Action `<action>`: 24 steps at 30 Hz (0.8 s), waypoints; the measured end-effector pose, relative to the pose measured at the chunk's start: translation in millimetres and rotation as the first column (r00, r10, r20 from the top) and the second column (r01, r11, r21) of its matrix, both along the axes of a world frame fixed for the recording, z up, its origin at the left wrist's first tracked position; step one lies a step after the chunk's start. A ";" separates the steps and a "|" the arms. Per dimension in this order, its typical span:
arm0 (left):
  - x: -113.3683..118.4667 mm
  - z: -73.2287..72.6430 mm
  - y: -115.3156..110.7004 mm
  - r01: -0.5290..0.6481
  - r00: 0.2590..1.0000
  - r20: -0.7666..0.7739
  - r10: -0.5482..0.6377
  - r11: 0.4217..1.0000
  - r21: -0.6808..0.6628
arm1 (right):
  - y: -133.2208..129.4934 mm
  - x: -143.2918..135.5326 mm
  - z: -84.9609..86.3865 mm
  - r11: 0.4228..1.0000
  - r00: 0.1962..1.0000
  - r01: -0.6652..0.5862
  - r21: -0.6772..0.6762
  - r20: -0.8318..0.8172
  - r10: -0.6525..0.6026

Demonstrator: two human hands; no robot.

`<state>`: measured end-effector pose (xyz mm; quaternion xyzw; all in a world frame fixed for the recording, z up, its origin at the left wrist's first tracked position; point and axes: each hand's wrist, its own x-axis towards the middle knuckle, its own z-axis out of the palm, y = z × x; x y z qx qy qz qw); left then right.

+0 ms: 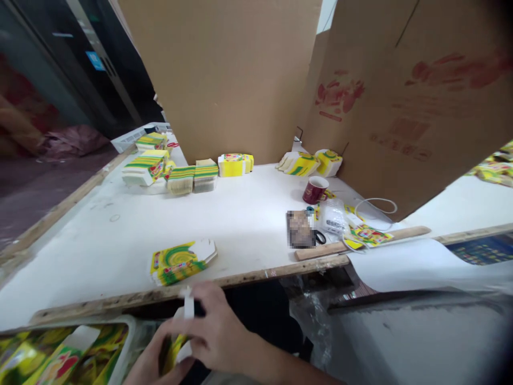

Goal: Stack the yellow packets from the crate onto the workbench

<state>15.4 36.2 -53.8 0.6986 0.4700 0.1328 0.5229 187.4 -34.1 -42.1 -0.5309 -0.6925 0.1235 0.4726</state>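
Just below the table's front edge, a small yellow carton [175, 350] with white flaps sits between my two hands, partly covered by fingers. My left hand [152, 355] is closed around its lower side. From the right, my right hand [220, 329] grips it near the upraised white flaps, slightly blurred. On the table just beyond them lies a stack of flat yellow-green cartons [178, 262]. Left of my hands, a white-rimmed bin [130, 342] contains yellow packets and an open-ended carton [64, 363].
More carton stacks [180, 180] stand along the table's [240, 224] back left. Tall cardboard [240, 80] walls the rear and right. A maroon mug [315, 191], black-handled scissors [319, 237], a bubble-wrapped white device [333, 219] and a wooden strip [320, 250] lie at right.
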 end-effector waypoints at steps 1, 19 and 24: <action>6.4 9.6 -4.4 -0.027 1.000 0.010 0.027 0.997 0.068 | 0.3 -0.6 -1.1 0.998 0.990 0.046 -0.031 -0.135 -0.050; 25.0 6.1 -24.8 0.178 0.981 -0.143 -0.130 0.900 0.398 | 12.5 -17.7 -22.2 0.839 0.364 -0.468 -0.278 -0.926 -0.103; 23.7 -2.9 -19.2 0.157 0.987 -0.086 -0.133 0.877 0.454 | 4.0 -16.1 -9.6 0.903 0.883 -0.334 -0.272 -0.425 0.199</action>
